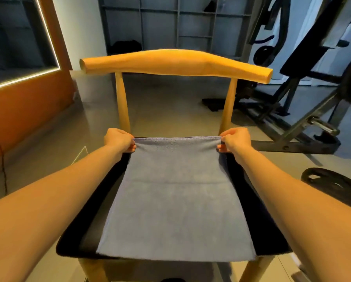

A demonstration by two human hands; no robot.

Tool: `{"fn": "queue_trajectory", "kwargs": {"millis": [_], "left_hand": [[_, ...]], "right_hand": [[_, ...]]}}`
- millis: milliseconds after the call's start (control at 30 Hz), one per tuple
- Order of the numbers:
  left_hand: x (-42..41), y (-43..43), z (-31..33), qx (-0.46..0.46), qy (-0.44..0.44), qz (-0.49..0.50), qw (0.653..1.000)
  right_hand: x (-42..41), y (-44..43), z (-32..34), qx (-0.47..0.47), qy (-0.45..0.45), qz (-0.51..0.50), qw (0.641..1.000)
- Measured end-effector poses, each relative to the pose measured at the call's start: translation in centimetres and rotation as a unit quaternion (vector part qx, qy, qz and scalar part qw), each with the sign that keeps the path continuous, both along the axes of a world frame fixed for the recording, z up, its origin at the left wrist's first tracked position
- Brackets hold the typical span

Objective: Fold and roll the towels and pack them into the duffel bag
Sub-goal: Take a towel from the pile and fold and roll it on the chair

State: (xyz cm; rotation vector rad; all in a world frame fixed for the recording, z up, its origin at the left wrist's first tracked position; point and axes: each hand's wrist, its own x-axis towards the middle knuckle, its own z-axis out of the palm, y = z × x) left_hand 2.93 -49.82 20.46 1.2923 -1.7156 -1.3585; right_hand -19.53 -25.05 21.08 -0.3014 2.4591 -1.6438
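Pinching the far left corner of the grey-blue towel (176, 210) with the left hand (119, 140), the far right corner with the right hand (234, 140). Fingers curled tight on the stitched hem at both ends, far edge taut between them and raised a little. Elsewhere spread flat on the black seat (268, 231) of a wooden chair (174, 62), near edge at the seat's front rim, faint crease across the cloth partway down. No duffel bag in view. Off to the right on the floor (170, 110): a weight plate (333, 186) and the steel frame of a gym machine (292, 146), both well apart from the chair.

Probably the start of a fold, far edge to be carried toward the near one. Several ways to spoil it from here:

- Pulling harder with one hand than the other: a skewed fold, corners not meeting.
- Dragging instead of lifting: the whole towel sliding forward over the front rim and down to the floor, with nothing weighing on the near edge.
- Loosening either pinch mid-carry: a dropped corner, a bunched layer underneath.

Safer to lift both corners together, level, and lay them down squarely — then smooth before rolling.
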Motion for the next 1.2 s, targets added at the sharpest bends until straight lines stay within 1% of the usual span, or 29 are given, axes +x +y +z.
{"fn": "queue_trajectory", "kwargs": {"millis": [133, 233, 300, 367, 433, 500, 600, 700, 800, 867, 933, 1000, 1100, 1200], "left_hand": [[-1.1, -0.9, -1.6, -0.039, -0.028, 0.017, 0.999], [-1.5, -1.4, -2.4, -0.068, -0.045, 0.019, 0.996], [-1.4, -1.6, -2.4, -0.084, -0.060, -0.002, 0.995], [-0.7, -1.5, -2.1, -0.114, -0.080, -0.058, 0.989], [0.8, -0.4, -1.6, -0.175, -0.121, -0.130, 0.968], [3.0, 1.4, -1.0, -0.236, -0.154, -0.187, 0.941], [7.1, 4.7, -0.3, -0.282, -0.199, -0.248, 0.905], [11.4, 7.1, -0.3, -0.270, -0.196, -0.283, 0.899], [14.9, 8.7, -0.4, -0.243, -0.192, -0.325, 0.893], [16.8, 9.6, -0.5, -0.233, -0.186, -0.348, 0.889], [18.2, 10.1, -0.7, -0.241, -0.173, -0.351, 0.888], [19.6, 10.6, -1.0, -0.278, -0.163, -0.343, 0.882], [21.1, 11.1, -1.8, -0.334, -0.157, -0.351, 0.860], [22.2, 11.7, -2.7, -0.373, -0.170, -0.359, 0.839]], "right_hand": [[-0.7, -1.7, -1.9, 0.007, 0.003, -0.006, 1.000], [-1.2, -2.2, -2.8, 0.020, 0.001, 0.018, 1.000], [-1.1, -1.8, -2.7, 0.016, -0.012, 0.050, 0.999], [-0.8, -0.9, -2.2, 0.014, -0.012, 0.089, 0.996], [0.2, 0.3, -1.2, 0.044, 0.013, 0.112, 0.993], [2.0, 1.9, -0.2, 0.070, 0.026, 0.125, 0.989], [5.4, 4.7, 1.2, 0.142, 0.026, 0.168, 0.975], [8.3, 7.9, 1.4, 0.233, 0.014, 0.212, 0.949], [10.6, 10.6, 0.7, 0.312, 0.018, 0.217, 0.925], [12.0, 12.1, 0.4, 0.321, 0.034, 0.201, 0.925], [13.2, 13.2, 0.3, 0.319, 0.041, 0.188, 0.928], [14.6, 14.3, 0.2, 0.320, 0.034, 0.187, 0.928], [16.3, 15.6, -0.4, 0.305, 0.003, 0.194, 0.932], [17.2, 16.3, -0.6, 0.296, -0.021, 0.195, 0.935]]}}
